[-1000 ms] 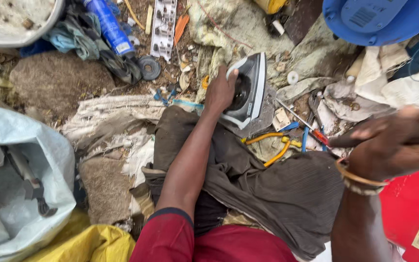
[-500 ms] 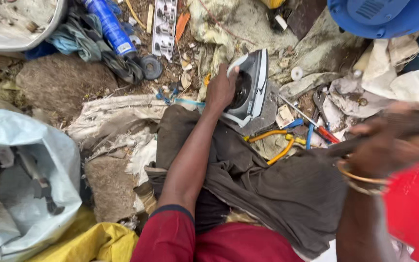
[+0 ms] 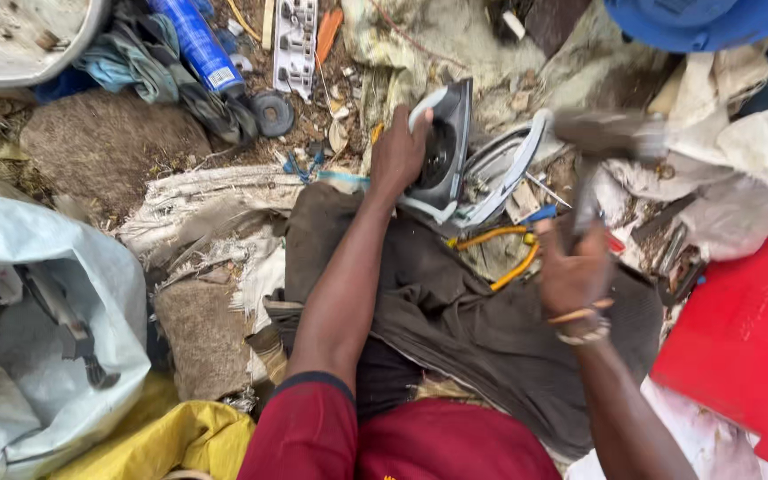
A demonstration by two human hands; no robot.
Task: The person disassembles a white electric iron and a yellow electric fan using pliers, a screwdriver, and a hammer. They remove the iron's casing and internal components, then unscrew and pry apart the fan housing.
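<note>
My left hand (image 3: 397, 156) grips the side of a dark clothes iron (image 3: 444, 147) with a white handle, holding it on edge on the ground. A white curved piece (image 3: 513, 169) shows just right of the iron. My right hand (image 3: 571, 267) is closed on the handle of a hammer (image 3: 611, 133). The hammer's blurred head hangs just right of the iron and above it. Both forearms reach out over a dark brown cloth (image 3: 491, 329) on my lap.
Yellow-handled pliers (image 3: 501, 258) lie under my right hand. A blue spray can (image 3: 197, 44), a large stone (image 3: 108, 151) and a white sack (image 3: 46, 311) are on the left. A red board (image 3: 748, 329) and a blue round tub (image 3: 704, 18) are on the right.
My right hand has swung in from the far right toward the iron, bringing the hammer head close beside it. My left hand has kept its hold on the iron.
</note>
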